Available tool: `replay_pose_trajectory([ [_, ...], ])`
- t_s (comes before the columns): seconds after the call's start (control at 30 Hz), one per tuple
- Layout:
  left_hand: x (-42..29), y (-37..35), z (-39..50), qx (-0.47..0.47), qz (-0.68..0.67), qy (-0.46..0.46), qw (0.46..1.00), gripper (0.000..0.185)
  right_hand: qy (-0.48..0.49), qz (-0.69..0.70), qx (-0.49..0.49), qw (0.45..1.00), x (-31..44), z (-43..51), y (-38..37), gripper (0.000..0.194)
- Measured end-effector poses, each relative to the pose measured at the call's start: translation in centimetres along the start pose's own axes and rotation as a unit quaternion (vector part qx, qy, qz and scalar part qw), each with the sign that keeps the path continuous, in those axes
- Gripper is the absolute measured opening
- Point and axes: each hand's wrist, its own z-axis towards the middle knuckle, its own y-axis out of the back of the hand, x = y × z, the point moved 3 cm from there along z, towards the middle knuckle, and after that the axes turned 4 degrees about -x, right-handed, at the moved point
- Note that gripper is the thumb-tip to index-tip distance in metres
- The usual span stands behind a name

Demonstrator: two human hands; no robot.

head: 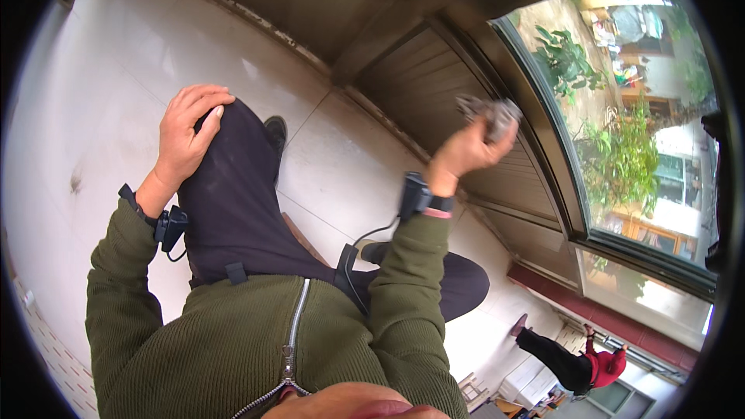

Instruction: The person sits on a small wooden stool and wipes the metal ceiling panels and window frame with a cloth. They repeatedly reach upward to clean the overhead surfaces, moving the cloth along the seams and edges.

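My right hand (474, 148) pinches a crumpled grey cloth (500, 116), blurred in the picture. The cloth is at the brown metal frame (524, 110), by the lower edge of a window pane (617, 145); whether it touches the frame cannot be told. Below the frame is a ribbed brown panel (419, 64). On my bent knee, in dark trousers (227, 186), lies my left hand (189, 125), palm down and holding nothing. A black device (414, 192) is strapped to my right wrist and another (170, 226) to my left, each with a cable.
Pale floor tiles (332, 145) run up to the panel's base. A wooden piece (302, 238) shows beneath me. At lower right, another person in a red top (605, 366) stands by a dark red ledge (611, 314), near white boxes (529, 381). Plants (623, 157) show through the glass.
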Motion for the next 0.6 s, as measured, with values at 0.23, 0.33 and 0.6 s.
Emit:
replay_pose_trajectory([
  [0.23, 0.1, 0.1, 0.4, -0.004, 0.003, -0.01, 1.0, 0.017, 0.196, -0.174, 0.025, 0.965, 0.9, -0.6, -4.3, 0.053],
  [0.33, -0.2, -0.1, 0.3, -0.003, 0.003, -0.005, 1.0, 0.017, 0.212, -0.201, 0.032, 0.956, 1.8, -3.3, -10.1, 0.054],
  [0.6, -0.8, -0.9, 0.6, 0.003, 0.002, -0.025, 1.0, 0.017, 0.031, -0.048, 0.236, 0.97, -0.2, -9.9, -13.9, 0.049],
])
